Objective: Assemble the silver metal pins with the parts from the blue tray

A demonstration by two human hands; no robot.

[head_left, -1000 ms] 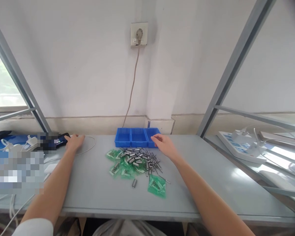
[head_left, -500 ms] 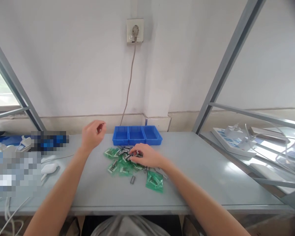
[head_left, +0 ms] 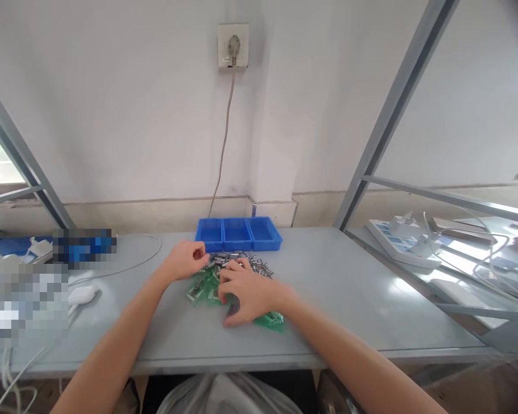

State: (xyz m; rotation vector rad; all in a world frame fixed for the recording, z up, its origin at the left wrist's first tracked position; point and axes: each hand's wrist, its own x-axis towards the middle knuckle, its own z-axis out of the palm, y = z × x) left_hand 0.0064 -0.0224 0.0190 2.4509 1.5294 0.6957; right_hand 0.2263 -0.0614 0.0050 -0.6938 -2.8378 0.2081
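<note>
My left hand [head_left: 185, 260] is at the left edge of a heap of small metal parts [head_left: 219, 259], fingers curled and thumb tip close to them. Whatever it may hold is hidden. Over the front of the heap, my right hand [head_left: 249, 292] has its thumb apart from its fingers. A small dark grey metal piece [head_left: 232, 309] lies on the table in that gap. Green plastic bags [head_left: 198, 292] with small parts inside lie among the loose pieces. Another green bag [head_left: 273, 321] is partly covered by my right hand and wrist.
Behind the heap stands a blue tray [head_left: 238, 246] with three compartments. A white device with a cable [head_left: 84, 295] lies at the left on the grey table [head_left: 328, 287]. Metal frame posts [head_left: 362, 190] rise on both sides. Right of them is a white power strip [head_left: 401, 244].
My left hand has come down and right to the heap. My right hand has moved toward the table's front, its thumb and fingers spreading around the lone metal piece.
</note>
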